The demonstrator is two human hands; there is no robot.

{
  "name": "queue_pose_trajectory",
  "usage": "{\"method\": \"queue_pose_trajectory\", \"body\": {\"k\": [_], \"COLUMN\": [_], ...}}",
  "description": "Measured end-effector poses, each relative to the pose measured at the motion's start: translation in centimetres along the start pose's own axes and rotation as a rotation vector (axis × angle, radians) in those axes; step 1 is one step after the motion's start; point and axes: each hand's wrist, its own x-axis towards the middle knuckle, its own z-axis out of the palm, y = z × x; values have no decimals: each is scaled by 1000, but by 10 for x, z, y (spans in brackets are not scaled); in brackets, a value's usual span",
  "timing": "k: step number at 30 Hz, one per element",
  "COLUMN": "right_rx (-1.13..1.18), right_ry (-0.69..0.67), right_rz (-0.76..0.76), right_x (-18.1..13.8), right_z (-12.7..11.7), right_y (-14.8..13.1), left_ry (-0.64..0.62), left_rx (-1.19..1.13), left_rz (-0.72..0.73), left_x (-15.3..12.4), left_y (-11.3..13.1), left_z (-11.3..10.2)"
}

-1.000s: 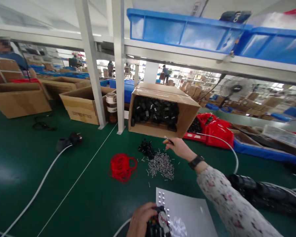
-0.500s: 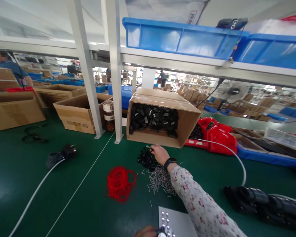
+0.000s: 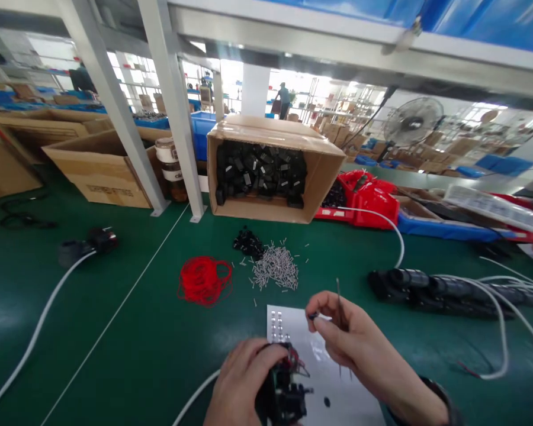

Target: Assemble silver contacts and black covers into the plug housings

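Observation:
My left hand grips a black plug assembly with red and white wires, held low over a shiny metal plate. My right hand is pinched on a small black part and also carries thin tweezers that stick upward. Farther out on the green table lie a heap of small black parts, a pile of little silver pins and a bundle of red bands.
A cardboard box on its side holds many black parts. A red tray, black cable bundles, white cords, shelf posts, a jar and further cartons stand around. People work in the far background.
My right hand has drawn back from the black parts heap to just above the plate, with a small part pinched. The view has tilted down, and my left hand shows more fully.

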Motion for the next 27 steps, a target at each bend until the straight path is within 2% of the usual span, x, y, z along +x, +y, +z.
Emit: {"method": "queue_pose_trajectory", "body": {"k": [2,4,7,9,11,15,19,22,27], "right_rx": [40,14,-135,-272,-394,-588,-812,-958,-1165], "right_ry": [61,164,330,384,353,201,103,88,152], "right_rz": [30,-3,-107,-181,-242,-297,-359,-411,-495], "right_x": [-26,-41,-47,-47,-47,-51,-57,-60,-58], "right_z": [3,10,24,33,37,30,18,16,21], "right_y": [18,36,55,58,56,53,65,74,78], "left_ry": [25,67,77,95,112,140,182,220,314], "left_rx": [62,127,200,240,266,312,330,333,306], "left_rz": [-86,-150,-98,-36,-7,71,125,154,201], "left_x": [3,3,-2,-4,-4,-4,-5,-4,-1], "left_y": [13,20,23,23,24,28,27,25,26], "left_z": [3,11,24,28,30,29,31,32,32]}}
